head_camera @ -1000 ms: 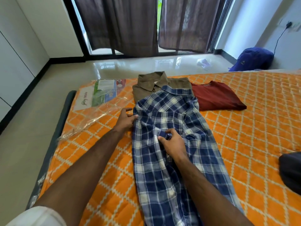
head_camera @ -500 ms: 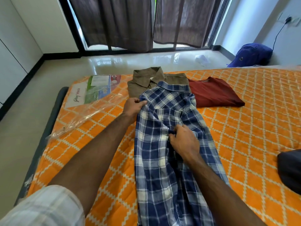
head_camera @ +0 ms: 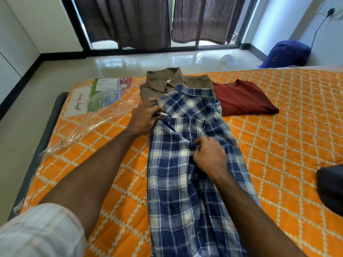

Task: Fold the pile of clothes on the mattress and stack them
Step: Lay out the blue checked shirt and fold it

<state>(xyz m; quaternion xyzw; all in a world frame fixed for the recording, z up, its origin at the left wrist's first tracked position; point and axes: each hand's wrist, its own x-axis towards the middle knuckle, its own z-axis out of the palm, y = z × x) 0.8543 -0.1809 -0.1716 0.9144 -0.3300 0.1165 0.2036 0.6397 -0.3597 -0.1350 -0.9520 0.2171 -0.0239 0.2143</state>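
Both my hands are gripping the blue-and-white checked cotton shirt (head_camera: 187,164) lying lengthwise away from me on the orange quilted mattress (head_camera: 287,141): left hand (head_camera: 145,118) fingers pinching its near-collar left edge, right hand (head_camera: 209,157) fingers bunching mid-front.

Blue-and-white plaid cotton shirt (head_camera: 187,164) lies lengthwise on the orange quilted mattress (head_camera: 278,145); left hand (head_camera: 144,119) grips its shoulder edge, right hand (head_camera: 209,156) pinches the middle. Folded olive shirt (head_camera: 163,82) and maroon tee (head_camera: 241,99) sit beyond.
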